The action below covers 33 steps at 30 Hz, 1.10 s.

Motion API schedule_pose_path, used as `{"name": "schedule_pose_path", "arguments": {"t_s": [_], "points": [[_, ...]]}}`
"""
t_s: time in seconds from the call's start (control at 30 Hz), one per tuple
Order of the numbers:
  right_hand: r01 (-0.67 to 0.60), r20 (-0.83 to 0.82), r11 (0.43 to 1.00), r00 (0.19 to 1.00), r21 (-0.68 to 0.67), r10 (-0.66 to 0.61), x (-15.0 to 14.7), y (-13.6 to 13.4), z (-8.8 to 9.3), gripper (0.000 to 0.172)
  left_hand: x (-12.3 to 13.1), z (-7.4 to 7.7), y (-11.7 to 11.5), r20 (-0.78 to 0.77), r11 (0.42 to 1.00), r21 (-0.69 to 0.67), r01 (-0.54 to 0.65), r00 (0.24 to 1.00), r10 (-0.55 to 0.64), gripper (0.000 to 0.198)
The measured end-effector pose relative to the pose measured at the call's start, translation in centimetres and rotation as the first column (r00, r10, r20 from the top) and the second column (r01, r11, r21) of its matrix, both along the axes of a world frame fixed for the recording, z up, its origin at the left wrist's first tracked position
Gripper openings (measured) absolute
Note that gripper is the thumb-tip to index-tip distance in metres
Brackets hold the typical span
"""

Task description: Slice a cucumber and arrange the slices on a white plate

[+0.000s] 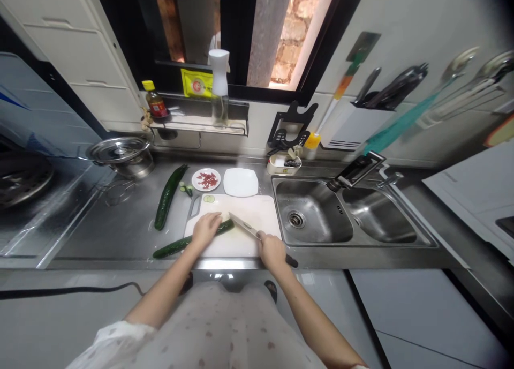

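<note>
– Where is the cucumber?
– The cucumber [174,246] lies slantwise across the white cutting board [257,211], with its left end overhanging the steel surface [100,230].
– And the hands?
– The left hand [206,228] curls down over it, pinning it to the board. The right hand [272,249] is closed around the handle of a knife [243,225], the blade angled at the cucumber's right end.
– Anything nearby?
– One slice [209,198] at the board's far edge, a second cucumber [168,196] to the left, and a sink [317,213] to the right.

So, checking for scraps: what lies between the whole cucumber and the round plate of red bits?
Head view: cut cucumber pieces on the steel counter, between whole cucumber and round plate.
</note>
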State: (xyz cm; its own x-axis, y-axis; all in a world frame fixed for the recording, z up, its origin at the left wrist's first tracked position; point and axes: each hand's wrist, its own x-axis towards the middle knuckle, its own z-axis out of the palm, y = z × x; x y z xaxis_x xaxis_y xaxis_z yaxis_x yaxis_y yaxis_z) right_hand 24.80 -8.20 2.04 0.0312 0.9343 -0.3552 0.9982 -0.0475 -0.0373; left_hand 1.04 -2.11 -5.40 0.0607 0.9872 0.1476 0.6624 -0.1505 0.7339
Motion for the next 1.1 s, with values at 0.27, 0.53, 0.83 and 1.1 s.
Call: {"name": "schedule_pose_path", "arguments": {"t_s": [0.27,0.53,0.83,1.1], "points": [[-0.078,0.017,0.989,0.997,0.127,0.077,-0.2,0.7,1.0,0.041,0.6,3.0,1.4,0.133,0.998,0.006,0.065,0.989,-0.066,0.033],[-0.195,0.008,0.969,0.981,0.152,0.196,-0.5,0.3,0.7,0.044,3.2,5.2,1.3,-0.091,0.939,0.027,0.344,0.936,-0.34,0.03],[-0.214,0.07,0.95,0.977,0.228,0.203,0.0,-0.4,-0.2,0.037,4.2,5.0,1.3,0.036,0.926,-0.051,0.373,0.928,-0.372,0.016],[-0.155,0.064,0.968,0.987,0.2,0.145,2.0,-0.7,-0.7,0.038,1.8,1.6,3.7,0.087,0.968,-0.21,-0.136,0.984,0.157,0.018]]}}
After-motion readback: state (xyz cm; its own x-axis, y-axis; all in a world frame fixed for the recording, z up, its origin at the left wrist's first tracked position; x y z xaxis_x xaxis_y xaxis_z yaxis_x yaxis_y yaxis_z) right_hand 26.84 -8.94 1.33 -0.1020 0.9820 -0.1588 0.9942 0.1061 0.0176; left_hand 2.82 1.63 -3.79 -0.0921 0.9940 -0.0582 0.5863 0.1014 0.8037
